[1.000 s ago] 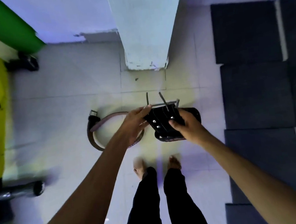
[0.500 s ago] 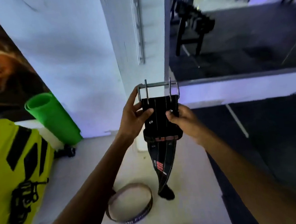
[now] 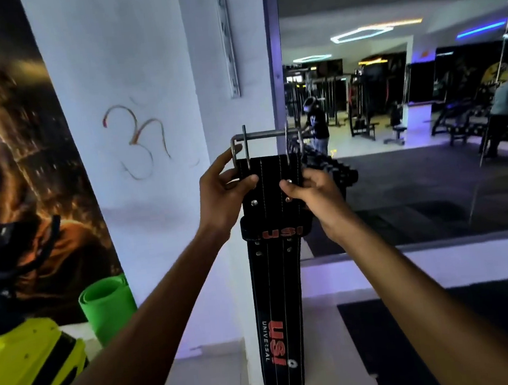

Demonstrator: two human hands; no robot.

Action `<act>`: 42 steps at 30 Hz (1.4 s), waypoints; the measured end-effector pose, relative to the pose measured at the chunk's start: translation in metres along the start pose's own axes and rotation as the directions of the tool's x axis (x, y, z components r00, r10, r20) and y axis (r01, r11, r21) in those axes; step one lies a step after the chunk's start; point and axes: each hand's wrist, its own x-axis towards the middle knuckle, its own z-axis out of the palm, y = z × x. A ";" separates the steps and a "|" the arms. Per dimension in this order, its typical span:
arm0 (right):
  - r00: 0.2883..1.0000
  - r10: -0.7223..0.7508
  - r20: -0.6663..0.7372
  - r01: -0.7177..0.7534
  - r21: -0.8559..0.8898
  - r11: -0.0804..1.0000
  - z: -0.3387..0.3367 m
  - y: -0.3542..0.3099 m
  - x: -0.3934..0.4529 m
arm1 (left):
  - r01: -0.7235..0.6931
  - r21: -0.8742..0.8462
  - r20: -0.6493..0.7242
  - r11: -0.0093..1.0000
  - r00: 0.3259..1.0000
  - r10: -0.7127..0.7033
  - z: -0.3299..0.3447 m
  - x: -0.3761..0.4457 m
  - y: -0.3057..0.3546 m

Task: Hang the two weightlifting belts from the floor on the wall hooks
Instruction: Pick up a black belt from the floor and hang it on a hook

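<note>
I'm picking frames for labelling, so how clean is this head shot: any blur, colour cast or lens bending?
Head view: the black belt, its buckle and both hands, left hand and right hand, are sharp enough to read the red lettering; the poster at the left edge is smeared; a violet cast tints the white pillar; the wide lens tilts the pillar's edges.

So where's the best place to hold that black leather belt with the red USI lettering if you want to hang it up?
Near the top, just under the steel buckle, one hand on each edge, as the left hand and right hand do. The black leather belt hangs straight down, so this grip keeps the buckle frame upright and free to go onto the metal hook rail on the white pillar, probably.
</note>
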 end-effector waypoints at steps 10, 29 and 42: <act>0.964 -0.257 0.061 0.246 0.152 0.957 -0.011 -0.078 0.028 | -0.165 -0.040 -0.156 0.985 0.975 0.157 0.025 0.053 0.098; 0.978 -0.206 0.042 0.205 0.014 0.979 0.021 -0.018 0.035 | -0.165 -0.016 -0.258 0.986 0.953 0.156 -0.003 0.095 0.142; 0.999 -0.038 0.036 0.033 0.121 0.992 0.035 0.023 0.024 | -0.147 0.024 -0.246 0.989 0.958 0.148 -0.016 0.106 0.131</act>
